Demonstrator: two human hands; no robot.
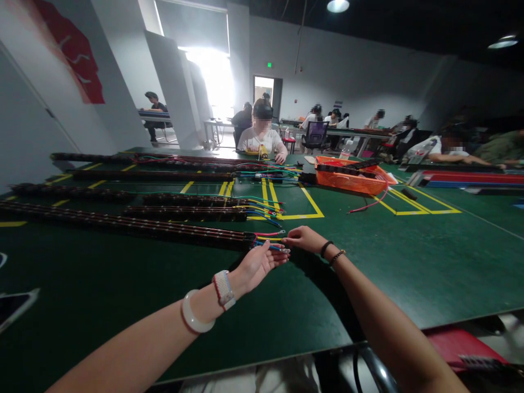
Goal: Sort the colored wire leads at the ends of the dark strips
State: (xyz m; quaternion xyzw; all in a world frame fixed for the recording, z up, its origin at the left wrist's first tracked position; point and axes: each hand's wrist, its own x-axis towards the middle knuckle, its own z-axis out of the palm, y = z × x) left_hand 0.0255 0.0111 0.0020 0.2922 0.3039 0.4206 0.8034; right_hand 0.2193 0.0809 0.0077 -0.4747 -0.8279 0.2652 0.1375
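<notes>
Harness (180, 228) lies lengthwise on the green counter (123, 284), wire ends rightward. The left hand (254, 266), palm up, grip wide, has the blue wire (275, 248) across it; the right hand (306, 239), grip narrow, pinches the yellow wire (272, 239). An orange basket (344, 184) stands beyond.

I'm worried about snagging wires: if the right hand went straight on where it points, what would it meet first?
The right hand would likely meet the yellow wire first; its end looks at or near touch, though depth is unclear.

Left fingers (277, 257) touch blue wire (277, 248); right fingers (290, 238) pinch yellow wire (271, 238).
</notes>
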